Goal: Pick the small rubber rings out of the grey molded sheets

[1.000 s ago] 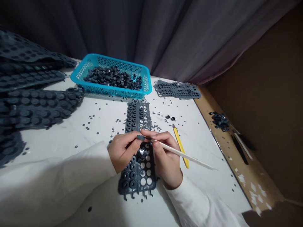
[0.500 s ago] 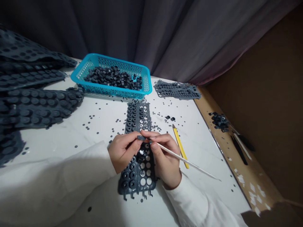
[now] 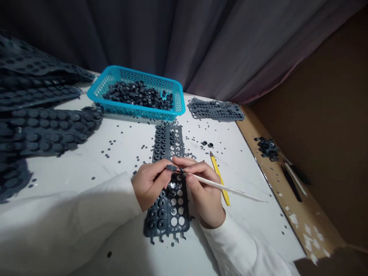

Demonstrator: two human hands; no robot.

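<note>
Looking down from the head camera, a grey pleated curtain hangs behind a white worktop, with a cardboard ledge along its right edge carrying a heap of dark pieces and dark-handled tools. Stacked moulded rubber sheets lie at the left, and a turquoise plastic mesh basket holds a mass of dark rubber rings. A punched grey sheet lies beyond it to the right. Small dark discs are scattered across the worktop, and a yellow pencil lies right of the hands. Directly under both hands, a dark rubber strip runs with its long axis straight away from the person, many of its cells punched through. The left hand sits at the strip's left edge with its fingers curled inward, and the right hand sits at its right edge, its fingers pinching a thin white stick. The stick slants across from the right, its tip meeting a small grey oval at the left fingertips, directly above the strip; whether that oval is a loose piece or a fingernail, I cannot tell.
</note>
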